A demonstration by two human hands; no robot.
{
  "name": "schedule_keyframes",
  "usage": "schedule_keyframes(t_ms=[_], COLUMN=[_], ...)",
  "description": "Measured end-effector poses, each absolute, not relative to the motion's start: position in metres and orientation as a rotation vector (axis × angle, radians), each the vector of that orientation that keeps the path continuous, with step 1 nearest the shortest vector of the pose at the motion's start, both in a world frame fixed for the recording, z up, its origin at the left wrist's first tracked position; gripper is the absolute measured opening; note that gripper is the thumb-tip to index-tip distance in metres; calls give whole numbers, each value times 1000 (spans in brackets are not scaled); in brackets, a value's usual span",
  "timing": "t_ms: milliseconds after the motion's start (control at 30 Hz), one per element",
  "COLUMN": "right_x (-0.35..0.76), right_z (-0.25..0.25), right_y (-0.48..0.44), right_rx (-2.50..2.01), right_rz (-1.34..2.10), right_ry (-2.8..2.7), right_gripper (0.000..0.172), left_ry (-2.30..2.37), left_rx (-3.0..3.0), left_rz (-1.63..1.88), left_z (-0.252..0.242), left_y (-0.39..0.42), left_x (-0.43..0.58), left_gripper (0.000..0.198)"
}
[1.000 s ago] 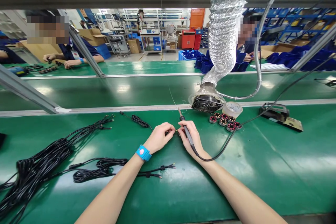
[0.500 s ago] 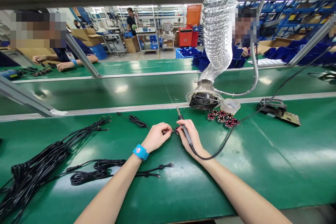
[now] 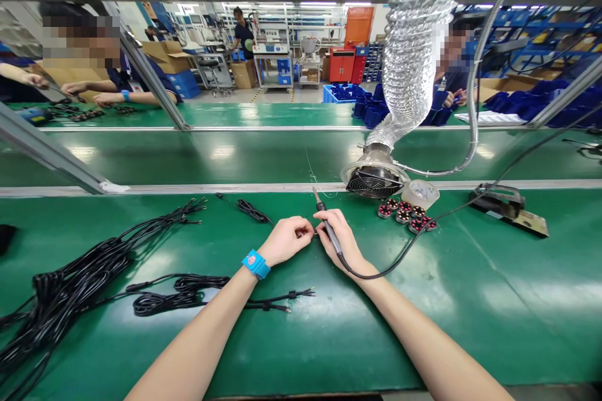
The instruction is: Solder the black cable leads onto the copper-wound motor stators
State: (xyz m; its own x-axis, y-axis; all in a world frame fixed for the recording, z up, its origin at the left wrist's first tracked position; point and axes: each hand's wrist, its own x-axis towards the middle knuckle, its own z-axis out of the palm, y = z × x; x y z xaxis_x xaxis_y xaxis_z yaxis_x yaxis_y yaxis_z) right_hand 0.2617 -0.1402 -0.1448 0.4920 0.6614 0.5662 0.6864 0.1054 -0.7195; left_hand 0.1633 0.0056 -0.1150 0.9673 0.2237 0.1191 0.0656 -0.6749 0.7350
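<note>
My right hand [image 3: 339,238] is closed around a soldering iron [image 3: 332,235], its tip pointing up and away over the bench. Thumb and finger of that hand also come together close to my left hand [image 3: 288,239], near a tiny wire end. My left hand is pinched on the end of a black cable [image 3: 254,210], whose coil lies just behind it; the fingers hide most of the held end. Several small round motor-like parts [image 3: 403,213] with red and black tops sit to the right, beside a whitish round tub [image 3: 420,193].
Bundled black cables [image 3: 89,276] cover the left of the green bench, with another coiled cable [image 3: 174,297] nearer me. A fume duct with a fan [image 3: 374,182] hangs ahead. An iron stand [image 3: 508,207] lies right. Co-workers sit across the bench.
My hands have drawn closer together, fingertips now almost touching. The small round part seen between them earlier is now hidden. The soldering iron stays in my right hand; the view has shifted slightly.
</note>
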Motion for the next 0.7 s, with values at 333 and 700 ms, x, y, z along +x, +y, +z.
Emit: schedule_keyframes(t_ms=[333, 700], right_x=[265, 268], right_z=[-147, -142], right_y=[-143, -147], right_rx=[-1681, -1728], right_rz=[-57, -99], right_ry=[-1357, -1498], right_gripper=[40, 46], left_ry=[175, 171], left_rx=[2330, 2364], left_rz=[284, 336], left_z=[-115, -118], left_y=[5, 3], left_x=[163, 163], left_gripper=[10, 8])
